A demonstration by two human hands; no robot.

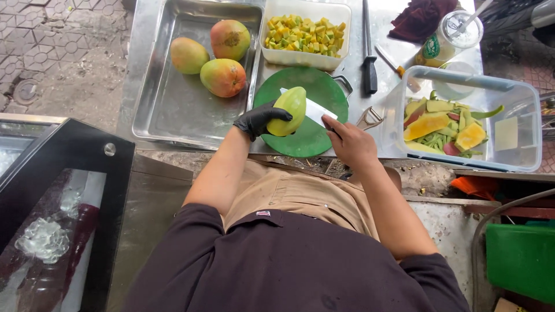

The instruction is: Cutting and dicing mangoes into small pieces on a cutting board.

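1. Two hands are at work over the green cutting board (306, 136): the gloved left hand (258, 119) is closed around a green mango (289, 110), held upright on the board.
2. A white-bladed knife (317, 108) is gripped fully shut in the bare right hand (350, 141), its blade laid against the mango.
3. Judged from this, the left grip is best kept firm and fingertips clear of the blade.
4. Three whole mangoes (222, 77) are left in the steel tray (173, 110) on the desk.
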